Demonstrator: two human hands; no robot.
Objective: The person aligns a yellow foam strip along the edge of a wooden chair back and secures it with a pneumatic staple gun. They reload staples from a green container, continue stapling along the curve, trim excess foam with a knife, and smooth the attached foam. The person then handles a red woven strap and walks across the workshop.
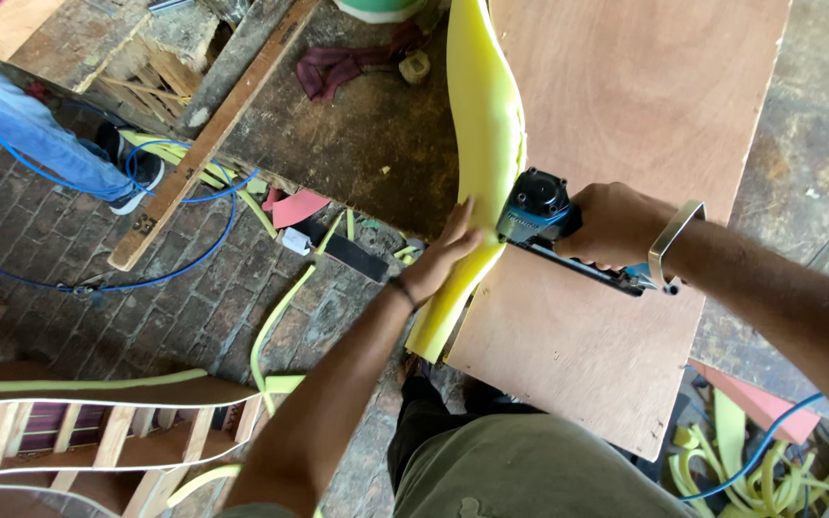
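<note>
A long strip of yellow foam (486,115) runs along the left edge of a brown plywood board (645,105). My left hand (443,254) presses flat against the foam's lower part, fingers spread. My right hand (616,225) grips a blue and black staple gun (541,216), its nose set against the foam at the board's edge. A metal bangle (675,235) sits on my right wrist.
Another person's leg in jeans and a dark shoe (131,173) stands at upper left among blue hose (184,269). A wooden plank (203,144), yellow foam offcuts (275,326), a wooden frame (98,451) and a red cloth (338,67) lie around.
</note>
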